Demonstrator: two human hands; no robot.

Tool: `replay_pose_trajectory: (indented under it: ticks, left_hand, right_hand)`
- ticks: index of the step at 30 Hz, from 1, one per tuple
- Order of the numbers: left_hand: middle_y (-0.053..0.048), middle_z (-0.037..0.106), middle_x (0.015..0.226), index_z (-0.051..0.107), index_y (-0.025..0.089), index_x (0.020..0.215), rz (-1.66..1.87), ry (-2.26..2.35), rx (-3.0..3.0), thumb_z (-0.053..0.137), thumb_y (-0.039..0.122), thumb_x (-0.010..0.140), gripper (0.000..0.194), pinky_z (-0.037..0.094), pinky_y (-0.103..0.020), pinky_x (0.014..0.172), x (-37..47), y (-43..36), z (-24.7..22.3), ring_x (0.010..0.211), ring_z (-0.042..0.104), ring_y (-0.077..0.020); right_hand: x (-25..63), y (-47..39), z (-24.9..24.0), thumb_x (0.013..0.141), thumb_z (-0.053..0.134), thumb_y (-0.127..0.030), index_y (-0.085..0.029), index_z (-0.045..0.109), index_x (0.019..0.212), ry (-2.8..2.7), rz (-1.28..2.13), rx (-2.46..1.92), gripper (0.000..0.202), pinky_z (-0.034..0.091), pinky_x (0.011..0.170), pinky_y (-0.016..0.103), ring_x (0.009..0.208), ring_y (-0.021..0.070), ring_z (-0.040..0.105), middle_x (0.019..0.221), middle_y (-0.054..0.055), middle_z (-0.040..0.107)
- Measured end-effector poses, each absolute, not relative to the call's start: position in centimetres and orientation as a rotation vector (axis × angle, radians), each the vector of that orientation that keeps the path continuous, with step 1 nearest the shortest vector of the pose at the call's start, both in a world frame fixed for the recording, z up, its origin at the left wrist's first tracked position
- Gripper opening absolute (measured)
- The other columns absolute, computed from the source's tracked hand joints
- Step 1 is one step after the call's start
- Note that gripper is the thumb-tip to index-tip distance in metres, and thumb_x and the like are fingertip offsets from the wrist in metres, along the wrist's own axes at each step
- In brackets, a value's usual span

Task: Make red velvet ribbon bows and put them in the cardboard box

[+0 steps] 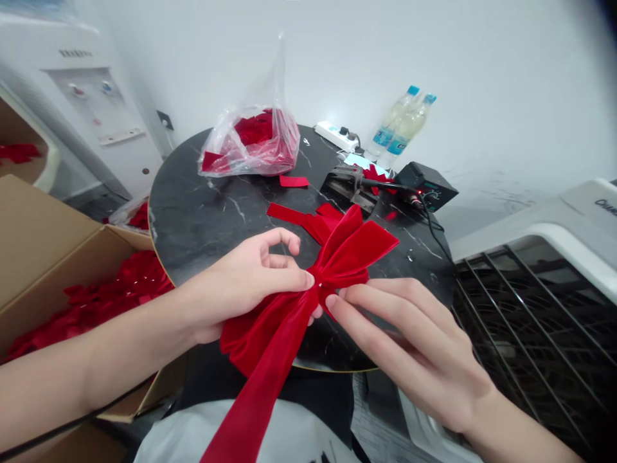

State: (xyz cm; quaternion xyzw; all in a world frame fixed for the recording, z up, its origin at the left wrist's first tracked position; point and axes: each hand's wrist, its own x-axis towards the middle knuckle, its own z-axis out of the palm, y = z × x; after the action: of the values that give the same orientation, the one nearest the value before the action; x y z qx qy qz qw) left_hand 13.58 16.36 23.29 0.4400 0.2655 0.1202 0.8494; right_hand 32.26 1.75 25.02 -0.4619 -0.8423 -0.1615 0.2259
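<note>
Black worktop (186, 238) spreads behind a red bow (333, 262); left hand (245, 275) pinches its gathered centre, seemingly to hold folds bunched, while right hand (415, 344) pinches adjoining fabric, probably steadying it.

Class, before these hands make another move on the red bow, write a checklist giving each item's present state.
1. Left hand holding the red bow near its centre: ok.
2. Right hand gripping ribbon firmly: cannot tell; its fingertips are at the bow's centre.
3. Long tail wholly over the table: not ok, it extends across the lap.
4. Black box showing no light: not ok, one glows red.
5. Bottles capped: ok.
</note>
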Motion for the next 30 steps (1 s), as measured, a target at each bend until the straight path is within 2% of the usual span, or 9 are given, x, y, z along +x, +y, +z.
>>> replay_pose_trajectory:
  ticks: [4, 6, 9, 11, 16, 19, 25, 30]
  left_hand:
    - [0.007, 0.063, 0.067, 0.041, 0.025, 0.094, 0.245, 0.563, 0.978, 0.074, 0.014, 0.083, 0.037, 0.062, -0.034, 0.065, 13.8, 16.1, 23.3, 0.067, 0.076, -0.0219]
    - [0.007, 0.063, 0.068, 0.042, 0.025, 0.094, 0.25, 0.585, 1.039, 0.076, 0.012, 0.079, 0.039, 0.059, -0.028, 0.062, 13.9, 16.0, 23.4, 0.063, 0.073, -0.018]
    - [0.008, 0.062, 0.068, 0.045, 0.023, 0.092, 0.264, 0.608, 1.135, 0.08, 0.009, 0.071, 0.043, 0.05, -0.016, 0.056, 14.0, 16.1, 23.7, 0.056, 0.064, -0.0087]
    - [0.008, 0.061, 0.069, 0.046, 0.022, 0.091, 0.262, 0.612, 1.191, 0.081, 0.008, 0.067, 0.045, 0.045, -0.014, 0.053, 13.9, 16.2, 23.8, 0.054, 0.059, -0.0061]
    - [0.006, 0.063, 0.071, 0.047, 0.024, 0.092, 0.223, 0.596, 1.301, 0.081, 0.01, 0.065, 0.046, 0.044, -0.017, 0.052, 13.6, 16.3, 23.9, 0.055, 0.057, -0.0077]
    - [0.007, 0.063, 0.071, 0.047, 0.026, 0.096, 0.21, 0.574, 1.363, 0.081, 0.013, 0.068, 0.046, 0.047, -0.019, 0.054, 13.4, 16.1, 23.9, 0.057, 0.059, -0.0097]
    - [0.005, 0.066, 0.079, 0.047, 0.029, 0.103, 0.27, 0.486, 1.522, 0.074, 0.015, 0.078, 0.04, 0.051, -0.02, 0.058, 12.8, 15.9, 24.1, 0.072, 0.072, -0.0157]
    - [0.004, 0.066, 0.079, 0.048, 0.029, 0.105, 0.312, 0.47, 1.654, 0.071, 0.014, 0.08, 0.037, 0.055, -0.021, 0.06, 12.5, 15.7, 24.1, 0.07, 0.071, -0.0142]
  right_hand:
    - [32.2, 1.3, 25.4, 0.105, 0.046, -0.009, -0.01, 0.066, 0.127, -2.341, -0.304, -1.275, 0.03, 0.059, 0.093, 0.031, 0.104, 0.0227, 0.068, 0.116, 0.012, 0.073]
    - [32.1, 1.1, 25.6, 0.105, 0.043, -0.007, -0.007, 0.065, 0.128, -2.377, -0.281, -1.27, 0.032, 0.058, 0.095, 0.035, 0.107, 0.024, 0.067, 0.12, 0.014, 0.072]
    - [31.9, 1.1, 25.8, 0.103, 0.051, -0.006, -0.007, 0.066, 0.128, -2.384, -0.192, -1.298, 0.029, 0.057, 0.088, 0.038, 0.103, 0.0238, 0.067, 0.119, 0.013, 0.071]
    - [31.9, 1.2, 25.8, 0.102, 0.055, -0.005, -0.01, 0.068, 0.124, -2.336, -0.138, -1.322, 0.026, 0.055, 0.081, 0.038, 0.096, 0.0224, 0.067, 0.115, 0.011, 0.072]
    - [31.7, 2.1, 25.7, 0.099, 0.062, -0.004, -0.013, 0.07, 0.119, -2.28, -0.105, -1.298, 0.023, 0.05, 0.074, 0.037, 0.088, 0.0202, 0.065, 0.107, 0.008, 0.073]
    - [31.5, 2.6, 25.7, 0.095, 0.068, -0.002, -0.015, 0.073, 0.109, -2.226, -0.124, -1.306, 0.02, 0.048, 0.07, 0.035, 0.081, 0.0179, 0.062, 0.1, 0.005, 0.074]
    - [31.1, 3.2, 25.6, 0.095, 0.07, -0.006, -0.017, 0.072, 0.105, -2.211, -0.131, -1.381, 0.015, 0.051, 0.08, 0.037, 0.087, 0.0199, 0.058, 0.125, 0.007, 0.072]
    - [30.6, 3.5, 25.9, 0.098, 0.068, -0.011, -0.019, 0.07, 0.099, -2.155, 0.043, -1.53, 0.009, 0.05, 0.073, 0.034, 0.076, 0.0174, 0.059, 0.099, 0.0, 0.076]
